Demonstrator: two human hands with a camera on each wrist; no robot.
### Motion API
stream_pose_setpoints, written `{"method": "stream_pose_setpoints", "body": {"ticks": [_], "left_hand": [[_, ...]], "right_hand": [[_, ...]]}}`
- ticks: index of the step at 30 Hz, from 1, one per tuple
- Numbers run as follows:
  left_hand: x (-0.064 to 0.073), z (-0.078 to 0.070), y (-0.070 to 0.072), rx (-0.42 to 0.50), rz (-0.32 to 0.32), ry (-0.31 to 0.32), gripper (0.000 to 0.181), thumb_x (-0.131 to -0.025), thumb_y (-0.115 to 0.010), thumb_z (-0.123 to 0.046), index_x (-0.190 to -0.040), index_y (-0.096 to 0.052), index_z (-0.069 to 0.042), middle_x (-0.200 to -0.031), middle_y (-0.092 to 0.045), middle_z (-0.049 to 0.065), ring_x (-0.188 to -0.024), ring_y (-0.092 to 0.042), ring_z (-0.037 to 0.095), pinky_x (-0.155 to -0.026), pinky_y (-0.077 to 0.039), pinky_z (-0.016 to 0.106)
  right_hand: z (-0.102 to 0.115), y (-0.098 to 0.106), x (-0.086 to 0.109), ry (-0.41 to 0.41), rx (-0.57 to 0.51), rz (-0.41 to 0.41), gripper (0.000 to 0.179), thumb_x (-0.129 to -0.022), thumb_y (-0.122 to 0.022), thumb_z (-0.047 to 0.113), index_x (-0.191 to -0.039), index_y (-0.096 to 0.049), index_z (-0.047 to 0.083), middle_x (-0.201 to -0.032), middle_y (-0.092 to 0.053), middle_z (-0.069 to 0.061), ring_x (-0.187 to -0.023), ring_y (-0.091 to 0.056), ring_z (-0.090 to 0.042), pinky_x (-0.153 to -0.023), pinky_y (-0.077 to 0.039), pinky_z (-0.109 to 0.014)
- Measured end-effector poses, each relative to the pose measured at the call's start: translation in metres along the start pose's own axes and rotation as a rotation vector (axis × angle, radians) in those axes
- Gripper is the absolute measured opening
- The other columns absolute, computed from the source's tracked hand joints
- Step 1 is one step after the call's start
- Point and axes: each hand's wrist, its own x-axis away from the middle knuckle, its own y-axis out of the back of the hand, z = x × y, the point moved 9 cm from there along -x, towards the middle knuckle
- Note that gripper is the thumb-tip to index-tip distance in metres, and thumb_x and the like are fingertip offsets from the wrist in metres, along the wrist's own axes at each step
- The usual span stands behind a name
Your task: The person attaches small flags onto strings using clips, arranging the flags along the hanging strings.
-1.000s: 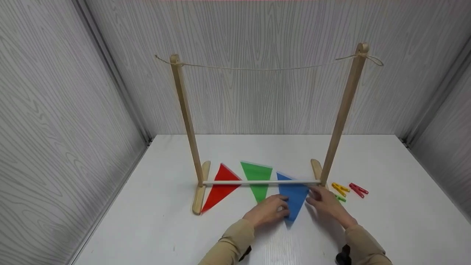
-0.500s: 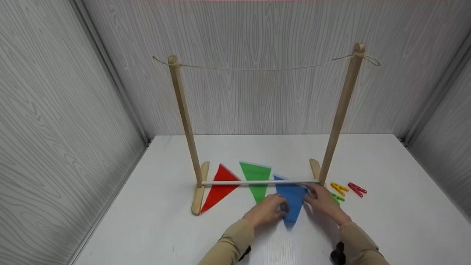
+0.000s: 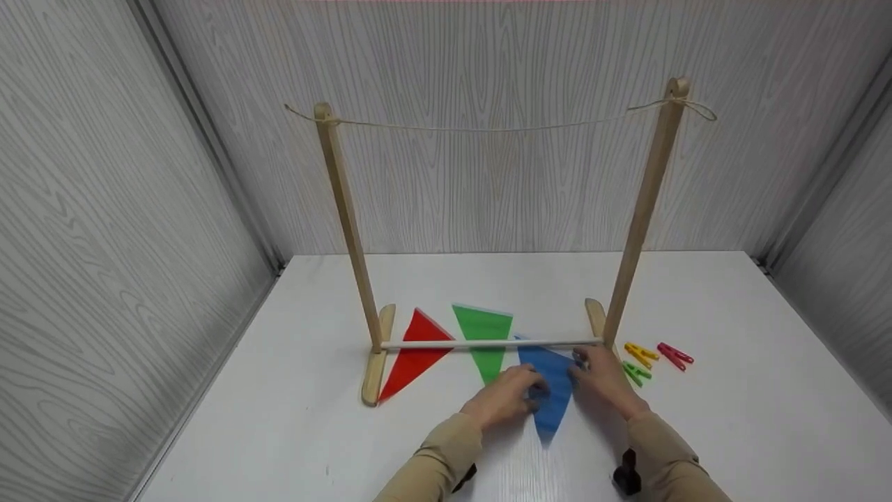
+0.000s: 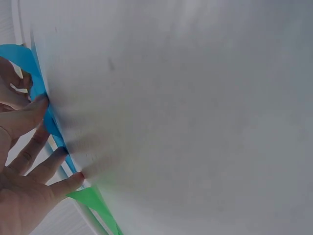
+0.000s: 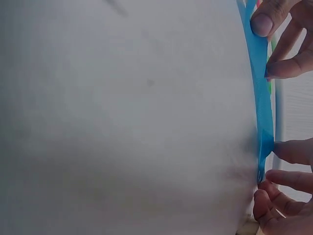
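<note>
A blue triangular pennant (image 3: 555, 390) lies below the white bar, its point toward me. At its left edge rests my left hand (image 3: 506, 396), thumb and fingertips spread and touching the cloth; in the left wrist view the pennant bulges up by its thumb (image 4: 29, 115). My right hand (image 3: 605, 380) pinches the pennant's right corner, where the cloth folds up in the right wrist view. A green pennant (image 3: 482, 324) and a red pennant (image 3: 421, 360) lie flat to the left, partly under the bar.
A wooden stand has a left post (image 3: 343, 216), a right post (image 3: 644, 216) and a white crossbar (image 3: 425, 344). String (image 3: 453, 129) runs between the post tops. Right of the stand lie a yellow clothespin (image 3: 642, 353), a red clothespin (image 3: 674, 355) and a green clothespin (image 3: 635, 373).
The blue pennant has slid toward me and slightly left, its upper edge now mostly below the bar. My right hand has moved left with its corner; the left hand has stayed nearly still.
</note>
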Motion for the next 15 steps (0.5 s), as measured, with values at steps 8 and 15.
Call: {"method": "stream_pose_setpoints", "body": {"ticks": [8, 15], "left_hand": [[0.0011, 0.0025, -0.0011, 0.007, -0.003, 0.040, 0.033, -0.092, -0.071, -0.009, -0.124, -0.068, -0.016, -0.140, -0.057, 0.000, -0.134, -0.050, 0.016, -0.116, -0.042, 0.032], [0.0013, 0.0042, 0.0003, -0.009, -0.026, 0.047, 0.039, -0.091, -0.073, -0.011, -0.129, -0.065, -0.014, -0.154, -0.047, 0.006, -0.142, -0.043, 0.024, -0.118, -0.041, 0.035]], "right_hand": [[0.0036, 0.0008, -0.0066, 0.035, 0.022, -0.042, 0.009, -0.088, -0.068, 0.001, -0.096, -0.066, -0.004, -0.088, -0.062, -0.012, -0.081, -0.056, -0.023, -0.074, -0.049, -0.037], [-0.0014, -0.0053, -0.0063, -0.055, 0.005, 0.021, 0.025, -0.092, -0.066, 0.001, -0.115, -0.065, -0.007, -0.101, -0.067, -0.019, -0.090, -0.061, -0.026, -0.084, -0.056, -0.046]]}}
